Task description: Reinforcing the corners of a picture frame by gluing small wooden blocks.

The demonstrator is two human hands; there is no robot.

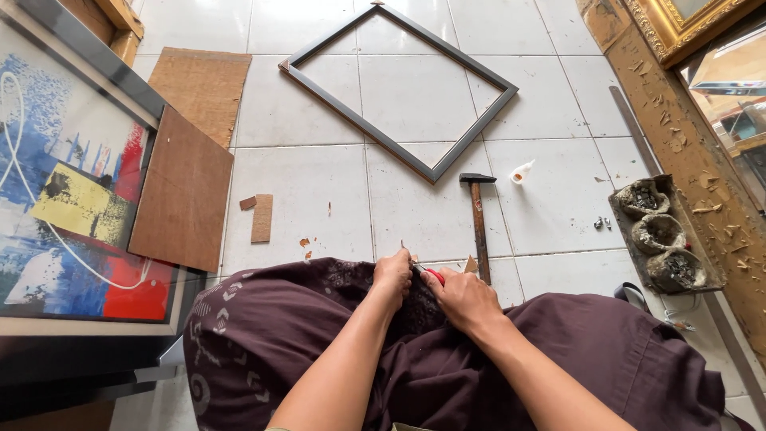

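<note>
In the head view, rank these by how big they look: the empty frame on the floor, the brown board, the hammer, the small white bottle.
1. Empty frame
2. Brown board, nearer the camera, so this order is unsure
3. Hammer
4. White bottle

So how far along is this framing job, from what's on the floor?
Done, it seems: an empty frame lies joined on the tiles. In hand: the right hand grips a red-handled tool at a small piece that the left hand steadies. Probably left: the brown backing board and painting lie apart from the frame; the hammer lies unused.
</note>
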